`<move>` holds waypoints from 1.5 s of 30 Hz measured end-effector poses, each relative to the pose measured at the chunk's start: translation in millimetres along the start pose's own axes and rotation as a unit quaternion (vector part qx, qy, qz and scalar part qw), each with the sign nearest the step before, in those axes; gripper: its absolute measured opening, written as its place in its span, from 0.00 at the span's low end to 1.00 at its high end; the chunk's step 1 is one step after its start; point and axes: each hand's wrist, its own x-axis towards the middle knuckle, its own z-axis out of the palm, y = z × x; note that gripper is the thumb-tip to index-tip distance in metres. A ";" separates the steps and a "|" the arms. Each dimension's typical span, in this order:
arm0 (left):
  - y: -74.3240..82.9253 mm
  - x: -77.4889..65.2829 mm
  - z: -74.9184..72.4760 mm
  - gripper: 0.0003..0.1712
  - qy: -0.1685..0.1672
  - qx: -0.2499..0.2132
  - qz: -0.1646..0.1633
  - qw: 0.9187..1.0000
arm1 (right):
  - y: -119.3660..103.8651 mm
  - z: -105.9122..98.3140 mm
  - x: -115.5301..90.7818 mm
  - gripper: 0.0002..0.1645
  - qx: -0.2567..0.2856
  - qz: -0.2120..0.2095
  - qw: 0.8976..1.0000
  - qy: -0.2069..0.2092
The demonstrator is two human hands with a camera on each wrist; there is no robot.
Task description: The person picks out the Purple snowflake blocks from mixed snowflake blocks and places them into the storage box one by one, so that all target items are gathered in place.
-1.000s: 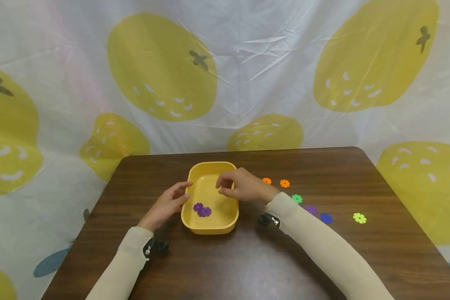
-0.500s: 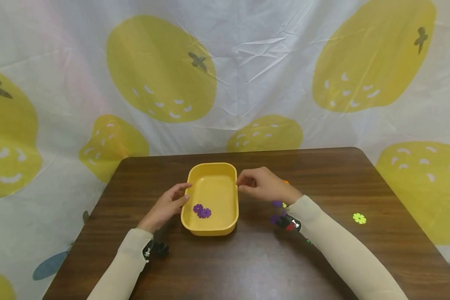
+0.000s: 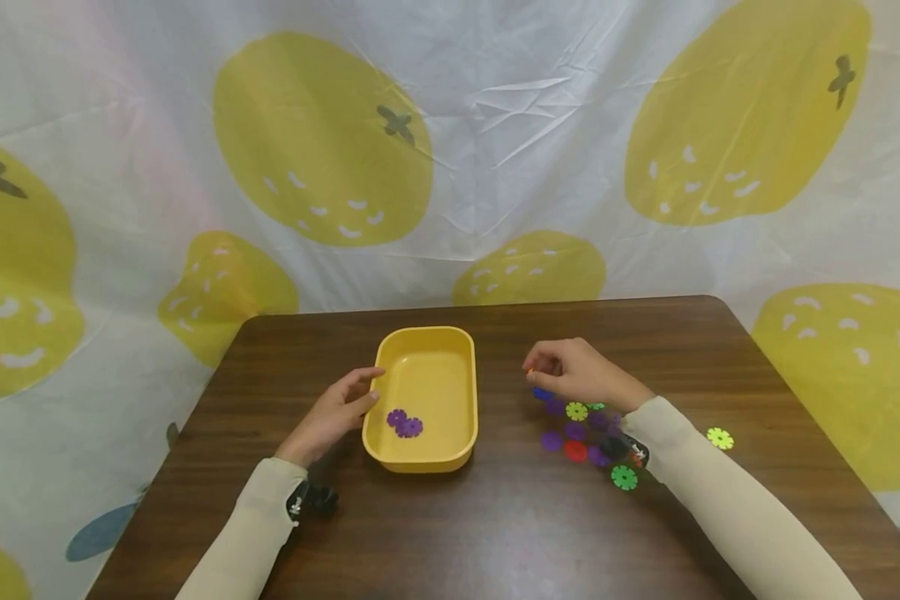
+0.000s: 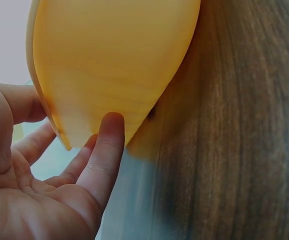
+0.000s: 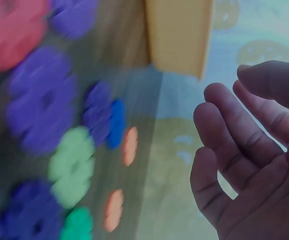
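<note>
My left hand (image 3: pixel 335 414) touches the left side of a yellow plastic basin (image 3: pixel 423 460). In the left wrist view, its fingertips (image 4: pixel 113 125) lie against the basin's outer wall. Inside the basin sit a few purple notched discs (image 3: pixel 409 427). My right hand (image 3: pixel 581 372) hovers right of the basin, its fingers loosely bent with nothing seen between them. Below it are scattered flower-shaped plastic discs: a yellow-green disc (image 3: pixel 576 411), a red disc (image 3: pixel 576 451), a green disc (image 3: pixel 624 477) and several purple ones. Orange discs (image 5: pixel 114 210) show in the right wrist view.
A separate lime disc (image 3: pixel 720 438) lies farther right on the dark wooden table (image 3: pixel 450 542). Behind the table's back edge hangs a white cloth (image 3: pixel 525 158) with a yellow fruit print. My right forearm hides part of the disc pile.
My right hand has moved right, from over the basin to above the discs, uncovering several of them. My left hand stays at the basin's side. The purple discs inside look unmoved.
</note>
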 end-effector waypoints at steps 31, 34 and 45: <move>-0.3 -1.0 1.9 0.28 0.000 -0.012 0.009 1.000 | 27.2 10.7 -27.2 0.13 -0.024 0.054 0.993 -0.099; -1.5 -0.7 2.1 0.28 0.000 -0.011 0.008 1.000 | 26.9 12.0 -26.5 0.12 -0.035 0.057 0.993 -0.098; -0.8 -0.6 2.1 0.28 0.005 -0.005 0.007 1.000 | 29.4 10.7 -27.3 0.16 -0.012 0.038 0.994 -0.101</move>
